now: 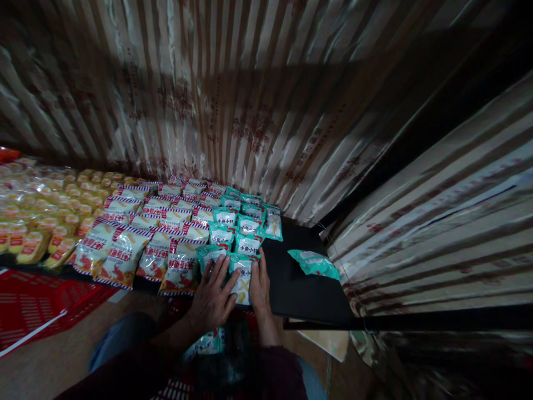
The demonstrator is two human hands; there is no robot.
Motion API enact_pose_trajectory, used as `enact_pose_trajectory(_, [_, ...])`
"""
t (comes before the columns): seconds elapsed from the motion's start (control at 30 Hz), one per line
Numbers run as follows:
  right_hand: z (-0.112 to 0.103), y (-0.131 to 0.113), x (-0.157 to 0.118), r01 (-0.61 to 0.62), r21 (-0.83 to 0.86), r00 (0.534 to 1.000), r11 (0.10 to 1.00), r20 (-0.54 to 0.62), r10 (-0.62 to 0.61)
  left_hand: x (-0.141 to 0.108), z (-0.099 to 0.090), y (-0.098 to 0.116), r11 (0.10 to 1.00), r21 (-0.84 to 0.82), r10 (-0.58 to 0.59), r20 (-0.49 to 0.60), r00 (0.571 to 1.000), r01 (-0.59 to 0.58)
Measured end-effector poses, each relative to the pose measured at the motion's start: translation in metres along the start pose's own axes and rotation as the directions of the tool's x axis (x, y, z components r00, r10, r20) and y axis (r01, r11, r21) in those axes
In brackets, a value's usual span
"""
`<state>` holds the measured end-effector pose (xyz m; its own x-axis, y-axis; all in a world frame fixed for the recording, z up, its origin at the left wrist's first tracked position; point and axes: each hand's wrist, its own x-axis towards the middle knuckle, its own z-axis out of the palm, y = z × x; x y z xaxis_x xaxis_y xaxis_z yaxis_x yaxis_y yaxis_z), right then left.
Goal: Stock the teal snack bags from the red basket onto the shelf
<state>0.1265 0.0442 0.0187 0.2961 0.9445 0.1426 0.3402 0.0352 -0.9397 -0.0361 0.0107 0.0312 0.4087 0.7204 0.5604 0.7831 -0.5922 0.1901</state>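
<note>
Teal snack bags stand in two rows at the right end of the filled part of a black shelf [287, 278]. My left hand [213, 294] lies with spread fingers over the front of these rows, touching the left front teal snack bag [212, 253] and the edge of the one beside it. Fingers stretched, my right hand [260, 283] rests along the right side of the right front teal snack bag [241, 286], which leans upright between both hands. Farther right, a single teal snack bag [314, 264] lies on its side.
Left of the teal rows stand several rows of white snack bags [181, 266] with red lettering, then yellow packs [33, 244]. Wrapped striped panels [250, 111] rise behind and at the right. A red basket [41, 311] sits below left; more teal bags [208, 341] lie beneath my arms.
</note>
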Motion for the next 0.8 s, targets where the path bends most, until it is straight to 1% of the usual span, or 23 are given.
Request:
enact_pose_trajectory(0.17, [0.0, -0.002, 0.0, 0.003, -0.035, 1.0, 0.999, -0.007, -0.004, -0.001, 0.002, -0.003, 1.0, -0.024, 0.009, 0.002, 1.0, -0.009])
enact_pose_trajectory(0.3, [-0.004, -0.003, -0.005, -0.001, -0.043, 0.997, 0.999, -0.071, -0.002, -0.004, 0.0, -0.004, 0.999, -0.019, 0.029, -0.02, 0.999, -0.029])
enact_pose_trajectory(0.47, [-0.001, -0.002, -0.01, -0.055, -0.057, 0.997, 0.997, -0.052, 0.052, -0.006, 0.0, -0.006, 0.999, 0.024, 0.046, -0.013, 0.999, -0.046])
enact_pose_trajectory(0.53, [0.002, -0.001, -0.01, -0.056, -0.07, 0.997, 0.996, -0.048, 0.053, -0.005, 0.0, -0.006, 0.997, 0.056, 0.047, -0.004, 0.999, -0.047])
enact_pose_trajectory(0.67, [0.003, 0.0, -0.01, -0.025, -0.059, 0.997, 0.998, -0.068, 0.021, -0.007, 0.0, -0.004, 0.997, 0.074, 0.032, 0.005, 0.999, -0.032])
enact_pose_trajectory(0.8, [-0.001, -0.001, -0.016, -0.045, -0.048, 0.993, 0.998, -0.107, 0.039, -0.009, -0.001, -0.002, 0.996, 0.085, 0.038, -0.016, 0.999, -0.037])
